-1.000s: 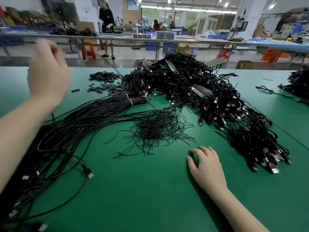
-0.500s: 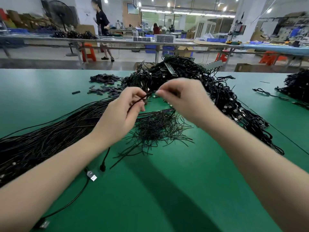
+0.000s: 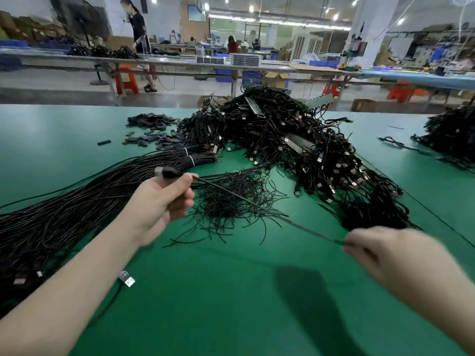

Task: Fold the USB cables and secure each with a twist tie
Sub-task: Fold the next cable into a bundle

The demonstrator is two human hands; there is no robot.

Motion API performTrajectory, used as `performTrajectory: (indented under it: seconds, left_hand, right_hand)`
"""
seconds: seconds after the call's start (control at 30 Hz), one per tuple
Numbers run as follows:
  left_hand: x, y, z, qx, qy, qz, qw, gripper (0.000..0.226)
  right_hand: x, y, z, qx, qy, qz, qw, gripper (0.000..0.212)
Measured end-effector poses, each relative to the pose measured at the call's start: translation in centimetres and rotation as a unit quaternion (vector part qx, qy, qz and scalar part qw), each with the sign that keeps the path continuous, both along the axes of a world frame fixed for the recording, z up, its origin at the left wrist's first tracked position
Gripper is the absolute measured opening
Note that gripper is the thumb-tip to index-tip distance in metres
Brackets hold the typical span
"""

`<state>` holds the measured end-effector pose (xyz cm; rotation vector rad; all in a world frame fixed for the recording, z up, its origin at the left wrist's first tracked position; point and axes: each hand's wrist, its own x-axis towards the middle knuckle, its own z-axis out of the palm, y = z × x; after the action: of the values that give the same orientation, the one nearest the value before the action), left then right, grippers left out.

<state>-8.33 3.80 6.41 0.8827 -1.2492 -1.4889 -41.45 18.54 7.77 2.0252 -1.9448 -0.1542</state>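
- Green felt is covering the table (image 3: 231, 304), with unfolded cables lying at left and tied bundles (image 3: 321, 155) piled behind.
- Left of the hands (image 3: 159, 204) is gripping the USB cable (image 3: 244, 199) near its plug; right (image 3: 385, 253) is pinching it further along (blurred), stretching it straight above the twist ties (image 3: 226, 199).
- Folding is probably starting; looping evenly comes next.

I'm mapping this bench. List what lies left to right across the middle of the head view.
Straight cable bundle → left hand gripping a plug → twist ties → tied cable heap → right hand pinching the stretched cable → far pile.
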Motion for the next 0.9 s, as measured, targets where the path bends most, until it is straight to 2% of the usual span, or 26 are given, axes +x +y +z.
performTrajectory:
  seconds: [0.1,0.17,0.2,0.23,0.3,0.37,0.4,0.47,0.5,0.63,0.77,0.8,0.83,0.9]
  left_hand:
    - [-3.0,-0.3,-0.1,0.081,0.095,-0.005,0.992,0.021]
    - [-5.3,-0.4,-0.3,0.118,0.135,-0.004,0.984,0.015]
    - [-6.4,-0.3,-0.3,0.13,0.151,-0.007,0.98,0.009]
    - [-7.4,-0.1,-0.3,0.136,0.163,-0.017,0.977,0.006]
    - [-9.0,0.2,-0.4,0.13,0.175,-0.042,0.975,0.006]
    - [-9.8,0.3,-0.3,0.117,0.186,-0.056,0.974,0.011]
    - [-10.0,0.3,-0.1,0.111,0.193,-0.058,0.973,0.015]
    - [-10.0,0.0,0.3,0.093,0.182,-0.059,0.977,0.023]
    - [-9.8,-0.2,0.5,0.084,0.162,-0.061,0.981,0.027]
    - [-8.0,-0.9,1.4,0.074,0.116,-0.106,0.985,0.046]
    - [-6.6,-1.1,2.1,0.072,0.164,-0.153,0.972,0.045]
    - [-6.5,-1.0,2.2,0.071,0.174,-0.18,0.966,0.044]
    - [-6.4,-0.8,2.3,0.07,0.174,-0.215,0.958,0.045]
    - [-6.1,-0.3,2.1,0.061,0.119,-0.295,0.946,0.049]
  right_hand:
    - [2.1,-0.2,-4.4,0.083,-0.039,-0.014,0.996,0.035]
    - [3.5,-1.3,-6.1,0.108,-0.097,-0.008,0.989,0.036]
    - [4.2,-2.1,-6.6,0.105,-0.155,-0.003,0.982,0.041]
    - [5.1,-2.9,-6.9,0.093,-0.243,0.003,0.966,0.046]
    - [7.1,-4.9,-6.6,0.051,-0.43,0.02,0.901,0.049]
    - [9.1,-6.9,-5.5,0.022,-0.53,0.041,0.847,0.03]
    - [9.8,-7.8,-4.9,0.011,-0.54,0.051,0.84,0.02]
    - [10.8,-9.1,-3.6,0.002,-0.556,0.075,0.828,0.023]
    - [11.1,-9.5,-3.1,0.016,-0.583,0.087,0.808,0.026]
    - [11.7,-10.5,-2.5,0.116,-0.676,0.139,0.714,0.031]
    - [11.0,-11.1,-3.5,0.265,-0.7,0.161,0.643,0.036]
    - [10.6,-11.2,-3.7,0.297,-0.69,0.145,0.643,0.04]
    - [10.1,-11.3,-3.9,0.312,-0.666,0.124,0.666,0.044]
    - [8.8,-11.7,-3.8,0.283,-0.601,0.08,0.743,0.055]
